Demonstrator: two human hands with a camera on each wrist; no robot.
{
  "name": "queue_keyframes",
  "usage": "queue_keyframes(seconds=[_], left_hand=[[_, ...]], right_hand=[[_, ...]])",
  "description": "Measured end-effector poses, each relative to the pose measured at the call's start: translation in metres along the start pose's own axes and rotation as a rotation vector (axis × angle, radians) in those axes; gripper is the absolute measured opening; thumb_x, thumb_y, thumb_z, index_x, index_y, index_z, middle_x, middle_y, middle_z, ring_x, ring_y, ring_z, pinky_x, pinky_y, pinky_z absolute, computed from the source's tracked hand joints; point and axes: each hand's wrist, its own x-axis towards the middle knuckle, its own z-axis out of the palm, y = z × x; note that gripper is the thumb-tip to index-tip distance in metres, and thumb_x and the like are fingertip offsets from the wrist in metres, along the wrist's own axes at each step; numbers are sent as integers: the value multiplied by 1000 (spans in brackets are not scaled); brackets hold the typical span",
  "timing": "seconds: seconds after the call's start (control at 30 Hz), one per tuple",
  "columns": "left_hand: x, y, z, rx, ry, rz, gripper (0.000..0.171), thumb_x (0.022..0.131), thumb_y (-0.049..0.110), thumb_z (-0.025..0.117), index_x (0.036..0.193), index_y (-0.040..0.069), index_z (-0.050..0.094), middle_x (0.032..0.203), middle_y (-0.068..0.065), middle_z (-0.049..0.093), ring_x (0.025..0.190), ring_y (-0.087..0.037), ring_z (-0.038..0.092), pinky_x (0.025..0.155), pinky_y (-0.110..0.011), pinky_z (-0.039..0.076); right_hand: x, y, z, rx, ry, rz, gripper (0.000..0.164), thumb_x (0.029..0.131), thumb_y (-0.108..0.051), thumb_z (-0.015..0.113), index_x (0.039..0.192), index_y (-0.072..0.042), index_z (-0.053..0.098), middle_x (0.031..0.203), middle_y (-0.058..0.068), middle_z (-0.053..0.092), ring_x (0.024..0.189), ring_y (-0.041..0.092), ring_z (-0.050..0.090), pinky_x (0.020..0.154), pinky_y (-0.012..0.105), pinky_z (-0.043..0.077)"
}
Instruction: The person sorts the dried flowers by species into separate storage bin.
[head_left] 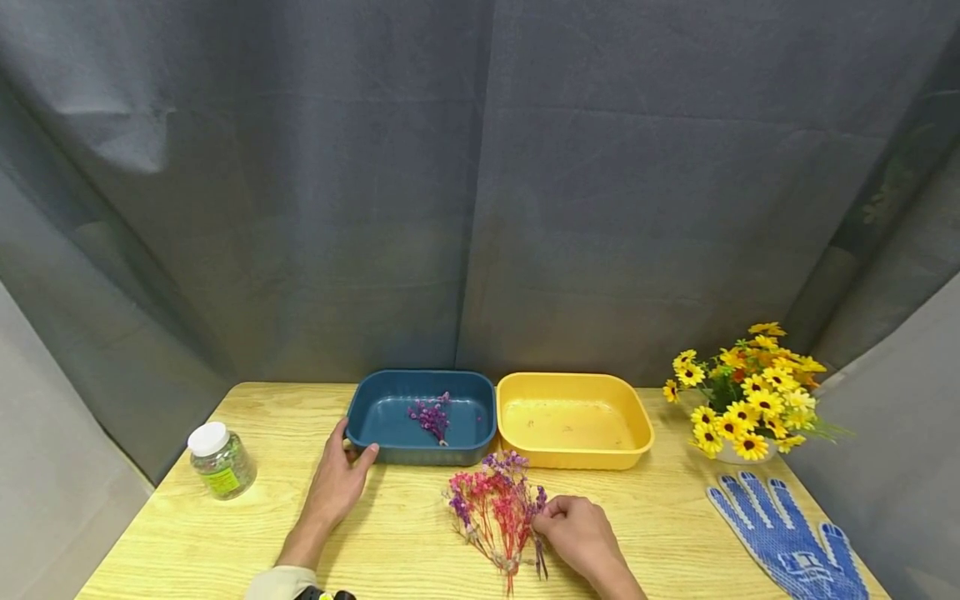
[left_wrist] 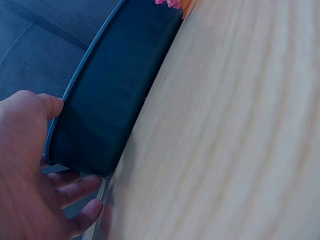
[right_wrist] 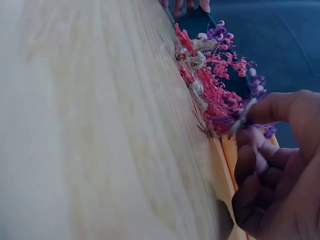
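Note:
My left hand (head_left: 339, 479) holds the near left corner of a dark blue plastic basin (head_left: 420, 457), thumb at the rim and fingers spread along the end wall. A small bunch of purple dried flowers (head_left: 430, 418) lies inside that basin. Between thumb and forefinger, my right hand (head_left: 579, 533) pinches the stems of a purple dried flower sprig (head_left: 539, 504). The sprig stands at the right side of a pile of pink and purple dried flowers (head_left: 495, 508) on the table. Twine-like ties (right_wrist: 198, 60) wrap some stems in the right wrist view.
A yellow basin (head_left: 573, 459) stands beside the blue one, with small bits on its floor. Left on the wooden table (head_left: 420, 550) is a white-lidded jar (head_left: 221, 462). Potted yellow flowers (head_left: 750, 408) and a blue-and-white glove (head_left: 798, 542) are at the right.

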Motion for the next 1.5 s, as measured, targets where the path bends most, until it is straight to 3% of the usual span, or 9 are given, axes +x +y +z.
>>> queue_keyframes(seconds=[0.2,0.37,0.63,0.93,1.17,1.5], left_hand=[[1,-1,0,-13,-1,5,78,97,40,55,155,10,12,150,-18,34,121,-31,55,101,-51,41],[2,-2,0,-23,-5,4,78,97,40,55,155,11,12,151,-17,34,122,-31,55,102,-50,40],[1,-1,0,-12,-3,3,78,97,41,54,155,11,13,150,-17,34,120,-30,54,100,-50,40],[2,-2,0,-18,-5,7,78,97,41,55,155,11,12,150,-17,35,121,-29,54,100,-50,41],[2,-2,0,-22,-7,2,78,97,41,55,155,12,12,151,-17,34,122,-30,54,101,-49,40],[3,-2,0,-22,-6,1,78,97,42,55,155,12,12,151,-16,34,121,-29,54,99,-49,42]], right_hand=[[3,-3,-3,191,12,7,9,80,-21,64,76,-14,65,60,-3,55,53,12,39,50,26,33],[4,-3,-5,297,26,7,8,81,-18,66,81,-11,66,67,0,57,60,15,46,55,26,38],[6,-2,-5,537,-19,-15,14,85,-10,67,94,-1,63,76,3,65,62,16,56,57,27,50],[11,-2,-7,641,-39,-20,24,82,-8,72,101,-1,60,75,1,63,60,13,52,56,25,46],[12,-6,-9,657,-54,-23,32,82,-10,73,111,-4,59,81,3,68,65,14,53,59,27,47],[25,-18,-6,664,-24,-46,23,84,-13,72,101,-4,62,79,1,65,64,13,51,58,26,46]])
